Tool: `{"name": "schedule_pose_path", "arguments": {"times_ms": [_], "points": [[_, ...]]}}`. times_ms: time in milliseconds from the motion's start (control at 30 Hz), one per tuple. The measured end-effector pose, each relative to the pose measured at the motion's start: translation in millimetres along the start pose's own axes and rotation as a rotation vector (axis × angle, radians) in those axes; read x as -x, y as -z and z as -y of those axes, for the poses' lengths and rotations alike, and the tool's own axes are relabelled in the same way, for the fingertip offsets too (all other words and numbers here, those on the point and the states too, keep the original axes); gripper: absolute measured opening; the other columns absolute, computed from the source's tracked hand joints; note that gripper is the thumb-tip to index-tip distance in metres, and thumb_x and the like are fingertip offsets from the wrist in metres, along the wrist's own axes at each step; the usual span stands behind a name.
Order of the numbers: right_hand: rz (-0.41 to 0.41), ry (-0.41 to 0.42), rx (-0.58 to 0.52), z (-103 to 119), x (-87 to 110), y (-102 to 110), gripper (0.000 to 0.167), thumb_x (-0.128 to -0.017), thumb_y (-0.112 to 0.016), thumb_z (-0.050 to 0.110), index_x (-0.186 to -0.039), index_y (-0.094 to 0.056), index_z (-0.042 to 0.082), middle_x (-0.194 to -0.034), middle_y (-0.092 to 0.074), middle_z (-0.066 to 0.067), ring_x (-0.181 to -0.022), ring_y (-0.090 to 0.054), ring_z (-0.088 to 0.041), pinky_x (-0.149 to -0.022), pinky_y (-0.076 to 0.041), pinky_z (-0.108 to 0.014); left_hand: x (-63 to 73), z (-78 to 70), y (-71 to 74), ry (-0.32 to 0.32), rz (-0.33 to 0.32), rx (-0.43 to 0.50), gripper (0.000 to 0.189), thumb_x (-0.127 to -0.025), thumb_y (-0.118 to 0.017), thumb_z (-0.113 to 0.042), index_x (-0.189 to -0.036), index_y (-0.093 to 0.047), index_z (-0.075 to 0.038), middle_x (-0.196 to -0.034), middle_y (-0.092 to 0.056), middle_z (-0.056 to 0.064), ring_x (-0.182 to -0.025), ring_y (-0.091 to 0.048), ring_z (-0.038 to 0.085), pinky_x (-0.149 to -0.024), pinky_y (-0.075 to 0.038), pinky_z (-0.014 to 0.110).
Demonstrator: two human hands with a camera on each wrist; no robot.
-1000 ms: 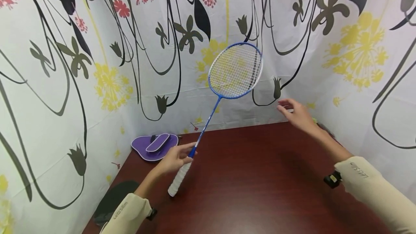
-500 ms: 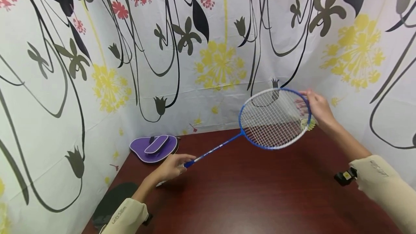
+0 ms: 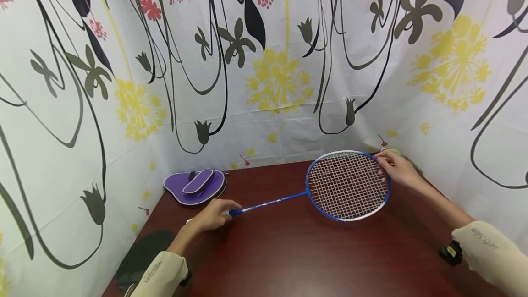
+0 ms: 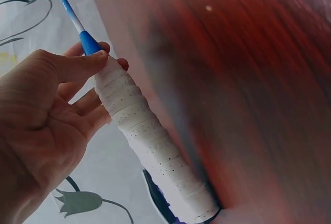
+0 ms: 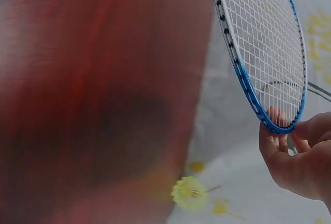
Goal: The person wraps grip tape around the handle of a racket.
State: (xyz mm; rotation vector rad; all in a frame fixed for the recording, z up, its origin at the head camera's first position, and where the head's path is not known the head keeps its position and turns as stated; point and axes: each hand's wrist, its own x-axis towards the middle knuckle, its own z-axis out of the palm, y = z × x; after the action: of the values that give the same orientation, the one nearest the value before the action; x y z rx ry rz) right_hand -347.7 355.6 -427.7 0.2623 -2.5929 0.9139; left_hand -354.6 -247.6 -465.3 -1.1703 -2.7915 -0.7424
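Observation:
A blue and white badminton racket (image 3: 348,187) is held level over the dark red table (image 3: 288,260), its head to the right. My left hand (image 3: 214,214) pinches it where the blue cone meets the white wrapped handle (image 4: 150,136), thumb on top, as the left wrist view shows. The handle's end reaches out past that hand. At the far tip of the head, my right hand (image 3: 398,168) pinches the blue frame between thumb and fingers. In the right wrist view, fingertips of the right hand (image 5: 305,159) show behind the strings.
A purple paddle-shaped case (image 3: 195,188) lies at the table's back left corner. Nearer, a dark flat rounded thing (image 3: 142,255) is partly hidden by the left sleeve. A frilled yellow-green thing (image 5: 190,193) sits at the back right edge. Patterned curtains (image 3: 280,123) enclose the table.
The racket has swung from upright, head up, to level with its head lowered to the right. My right hand, free a second ago, has taken hold of the frame's tip.

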Motion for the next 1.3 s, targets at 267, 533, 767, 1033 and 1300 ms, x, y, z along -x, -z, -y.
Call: {"name": "schedule_pose_path", "arguments": {"times_ms": [267, 533, 767, 1033, 1300], "points": [[0.044, -0.054, 0.021, -15.0, 15.4, -37.4, 0.026, -0.11, -0.052, 0.018, -0.119, -0.065, -0.002, -0.102, -0.074, -0.024, -0.09, -0.069, -0.041, -0.083, -0.05, -0.063, 2.0, 17.7, -6.1, -0.024, -0.06, -0.109, 0.043, -0.079, -0.066, 0.017, -0.114, -0.077, -0.007, -0.111, -0.078, 0.007, -0.11, -0.07, 0.022, -0.093, -0.057, 0.042], [0.1, -0.03, 0.017, -21.2, 23.9, -62.2, 0.026, -0.102, -0.062, 0.009, -0.122, -0.068, -0.008, -0.102, -0.074, -0.026, -0.081, -0.071, -0.032, -0.068, -0.056, -0.043, 5.2, 28.1, -11.5, 0.004, -0.081, -0.133, 0.044, -0.079, -0.064, 0.018, -0.111, -0.078, -0.008, -0.109, -0.078, 0.006, -0.105, -0.069, 0.02, -0.092, -0.057, 0.041], [0.123, -0.01, 0.048, -20.2, 21.8, -69.0, 0.022, -0.096, -0.066, 0.002, -0.115, -0.07, -0.01, -0.095, -0.074, -0.022, -0.088, -0.07, -0.039, -0.073, -0.056, -0.048, 9.8, 33.9, -11.4, 0.024, -0.119, -0.157, 0.045, -0.078, -0.063, 0.019, -0.11, -0.079, -0.007, -0.106, -0.078, 0.006, -0.096, -0.067, 0.019, -0.086, -0.057, 0.037], [0.15, 0.014, 0.076, -25.7, 21.3, -69.2, 0.02, -0.094, -0.068, 0.0, -0.111, -0.072, -0.011, -0.1, -0.074, -0.026, -0.092, -0.07, -0.043, -0.078, -0.056, -0.057, 5.8, 34.8, -11.1, 0.047, -0.138, -0.132, 0.045, -0.077, -0.062, 0.017, -0.109, -0.081, -0.008, -0.102, -0.078, 0.006, -0.082, -0.06, 0.02, -0.072, -0.047, 0.027], [0.192, 0.04, 0.1, -35.1, 21.0, -68.9, 0.019, -0.094, -0.068, -0.001, -0.109, -0.073, -0.011, -0.099, -0.074, -0.029, -0.091, -0.071, -0.044, -0.076, -0.058, -0.056, -0.6, 32.0, -11.8, 0.072, -0.111, -0.119, 0.046, -0.076, -0.06, 0.018, -0.108, -0.082, -0.007, -0.101, -0.077, 0.009, -0.079, -0.059, 0.024, -0.069, -0.045, 0.027]]}}
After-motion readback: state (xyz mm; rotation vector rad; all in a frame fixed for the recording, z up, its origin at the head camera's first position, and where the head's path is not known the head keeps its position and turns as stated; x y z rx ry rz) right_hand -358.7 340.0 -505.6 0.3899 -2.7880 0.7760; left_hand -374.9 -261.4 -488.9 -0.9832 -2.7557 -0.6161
